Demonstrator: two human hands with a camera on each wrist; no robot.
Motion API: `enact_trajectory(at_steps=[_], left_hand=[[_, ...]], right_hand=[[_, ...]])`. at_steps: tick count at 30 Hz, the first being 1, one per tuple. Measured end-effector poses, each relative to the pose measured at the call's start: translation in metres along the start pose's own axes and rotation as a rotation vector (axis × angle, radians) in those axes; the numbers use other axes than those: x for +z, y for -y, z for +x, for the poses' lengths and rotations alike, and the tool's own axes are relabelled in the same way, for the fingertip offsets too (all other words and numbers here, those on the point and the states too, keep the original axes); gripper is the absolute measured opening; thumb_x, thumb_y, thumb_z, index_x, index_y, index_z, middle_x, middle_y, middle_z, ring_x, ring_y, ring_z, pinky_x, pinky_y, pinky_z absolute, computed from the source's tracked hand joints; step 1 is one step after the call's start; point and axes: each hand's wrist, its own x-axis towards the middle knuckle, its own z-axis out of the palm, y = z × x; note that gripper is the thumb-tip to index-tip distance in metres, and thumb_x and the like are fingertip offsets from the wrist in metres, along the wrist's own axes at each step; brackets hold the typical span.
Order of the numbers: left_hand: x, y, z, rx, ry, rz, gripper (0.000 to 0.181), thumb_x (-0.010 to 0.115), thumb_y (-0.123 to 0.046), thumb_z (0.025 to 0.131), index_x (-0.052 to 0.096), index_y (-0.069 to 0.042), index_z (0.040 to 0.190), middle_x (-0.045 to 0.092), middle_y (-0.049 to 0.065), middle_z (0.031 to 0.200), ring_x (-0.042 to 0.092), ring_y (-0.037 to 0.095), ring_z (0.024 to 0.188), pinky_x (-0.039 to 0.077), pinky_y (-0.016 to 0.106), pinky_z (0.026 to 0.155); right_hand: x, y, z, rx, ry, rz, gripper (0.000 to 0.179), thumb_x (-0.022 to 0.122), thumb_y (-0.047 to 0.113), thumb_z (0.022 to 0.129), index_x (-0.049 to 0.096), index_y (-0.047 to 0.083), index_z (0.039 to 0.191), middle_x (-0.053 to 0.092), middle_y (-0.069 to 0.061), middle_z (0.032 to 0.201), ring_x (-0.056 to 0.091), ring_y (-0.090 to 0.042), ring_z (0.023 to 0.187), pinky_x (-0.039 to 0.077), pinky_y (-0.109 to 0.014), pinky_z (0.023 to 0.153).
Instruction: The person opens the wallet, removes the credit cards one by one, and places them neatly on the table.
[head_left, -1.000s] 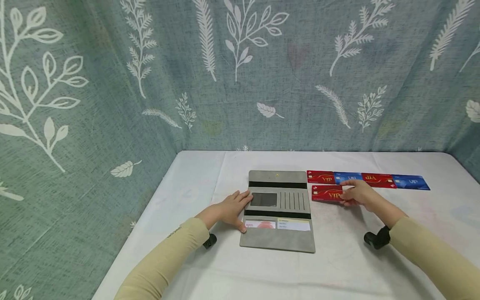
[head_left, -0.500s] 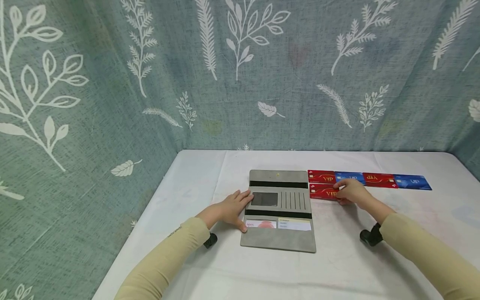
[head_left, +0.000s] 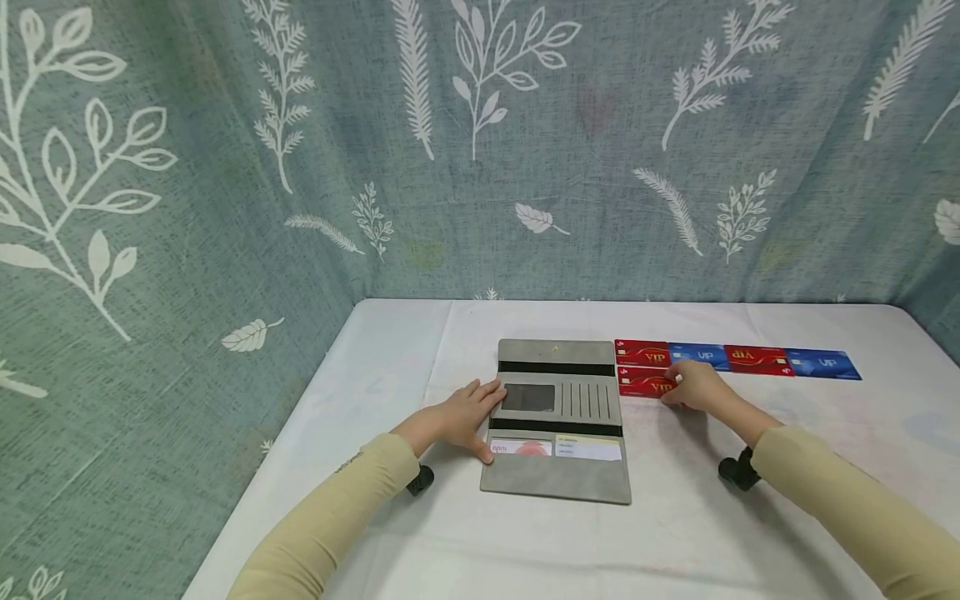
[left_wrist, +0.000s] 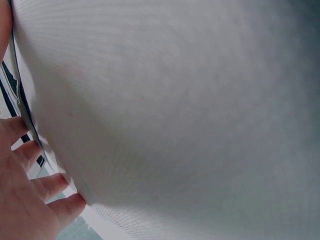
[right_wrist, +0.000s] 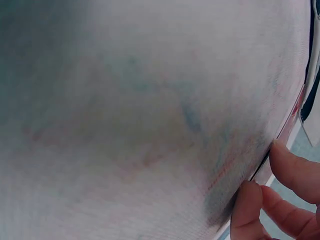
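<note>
Four VIP cards (head_left: 738, 360) run in a row off the right side of the grey wallet (head_left: 558, 483), level with its upper part. Over the last second, your right hand (head_left: 693, 387) has brought the lower red VIP card (head_left: 642, 382) closer to the wallet's right edge; whether they touch, I cannot tell. Sitting just below the row's wallet-side end, it now seems to head a second row. Your thumb and fingers pinch its right end; your left hand (head_left: 459, 419) rests spread on the wallet's left edge.
</note>
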Motion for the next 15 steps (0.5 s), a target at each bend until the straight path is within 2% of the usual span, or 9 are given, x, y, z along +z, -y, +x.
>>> enact_trajectory(at_steps=[3, 9, 15], left_hand=[[0.0005, 0.0006, 0.0005, 0.002, -0.001, 0.0, 0.111, 0.075, -0.052, 0.065, 0.015, -0.009, 0.147, 0.006, 0.007, 0.154, 0.008, 0.036, 0.139, 0.015, 0.046, 0.111], [0.0012, 0.0018, 0.001, 0.004, -0.003, 0.007, 0.11, 0.074, -0.053, 0.065, 0.015, -0.009, 0.147, 0.006, 0.008, 0.154, 0.008, 0.037, 0.139, 0.015, 0.046, 0.111], [0.0003, 0.0011, 0.0006, 0.009, -0.001, 0.001, 0.111, 0.075, -0.052, 0.065, 0.015, -0.009, 0.147, 0.007, 0.008, 0.154, 0.008, 0.037, 0.139, 0.015, 0.046, 0.111]], right_hand=[[0.0001, 0.0011, 0.0007, 0.009, 0.008, -0.022, 0.049, 0.07, 0.013, 0.079, 0.052, -0.014, 0.115, 0.053, -0.031, 0.11, 0.051, -0.027, 0.08, 0.046, -0.028, 0.061], [0.0011, 0.0023, 0.0015, 0.015, 0.017, -0.032, 0.053, 0.069, 0.018, 0.081, 0.049, -0.014, 0.118, 0.054, -0.028, 0.106, 0.052, -0.024, 0.075, 0.042, -0.026, 0.056], [0.0009, 0.0012, 0.0037, 0.022, 0.019, -0.042, 0.055, 0.069, 0.018, 0.081, 0.048, -0.015, 0.119, 0.052, -0.032, 0.113, 0.051, -0.029, 0.083, 0.047, -0.033, 0.066]])
